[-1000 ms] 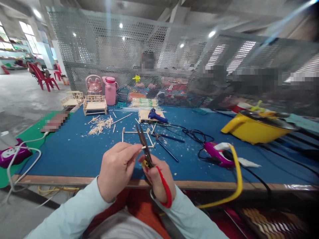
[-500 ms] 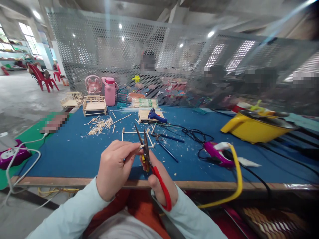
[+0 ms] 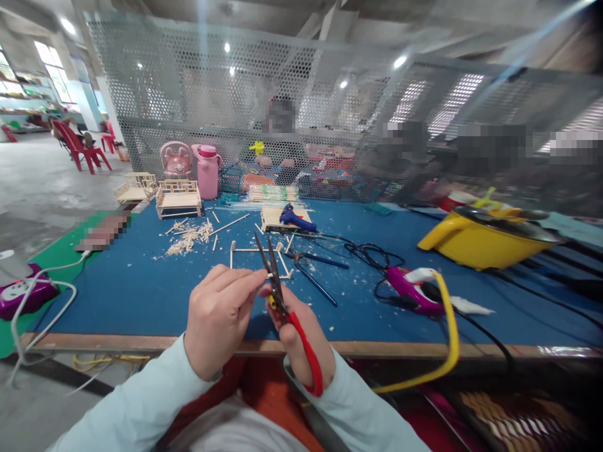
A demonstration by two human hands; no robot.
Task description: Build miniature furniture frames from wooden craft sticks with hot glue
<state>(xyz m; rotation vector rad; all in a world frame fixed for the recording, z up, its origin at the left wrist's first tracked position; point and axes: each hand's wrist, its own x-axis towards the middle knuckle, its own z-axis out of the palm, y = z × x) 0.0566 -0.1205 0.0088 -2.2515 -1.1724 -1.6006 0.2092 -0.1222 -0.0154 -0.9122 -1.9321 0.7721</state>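
Red-handled scissors are in my right hand, their dark blades pointing up and slightly parted. My left hand is pinched close beside the blades; what its fingertips hold is too small to make out. A small yellow piece shows by the scissors' pivot. Just beyond the hands, a thin wooden stick frame lies on the blue mat. Blue-handled pliers lie open to its right.
Behind are a stick pile, small wooden furniture models, a blue glue gun and a pink bottle. Rightward are a purple power strip with cables and a yellow pot. A mesh panel stands behind.
The scissor blades have drawn closer together. The pale piece seen between my left fingertips and the blades no longer shows clearly. Both hands stay nearly in place.
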